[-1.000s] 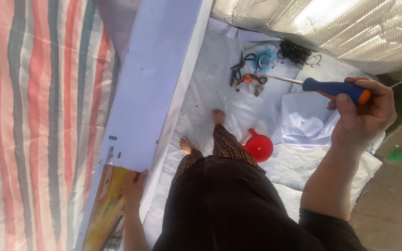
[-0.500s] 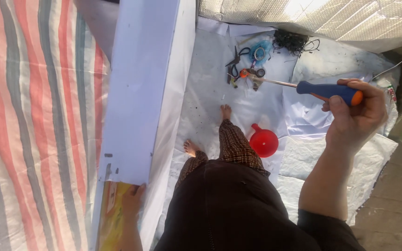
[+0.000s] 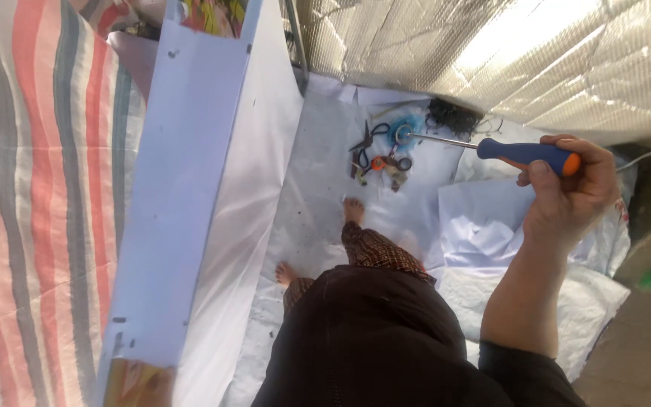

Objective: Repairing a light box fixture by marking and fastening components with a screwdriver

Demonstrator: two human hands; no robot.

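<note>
One hand shows, the right hand (image 3: 570,192), fingers clenched round the blue-and-orange handle of a screwdriver (image 3: 521,152), shaft level and pointing toward the white panel (image 3: 182,196). The left hand is out of sight. Beyond the tip, between the screwdriver and the panel, a small heap of tools (image 3: 382,154) with scissors lies on the white sheet (image 3: 318,218); bare feet stand just nearer the panel. The panel leans against a striped tarpaulin (image 3: 32,203), screw holes at both ends. To drive well, I'd judge, steady the panel first, then seat the tip square in the hole.
</note>
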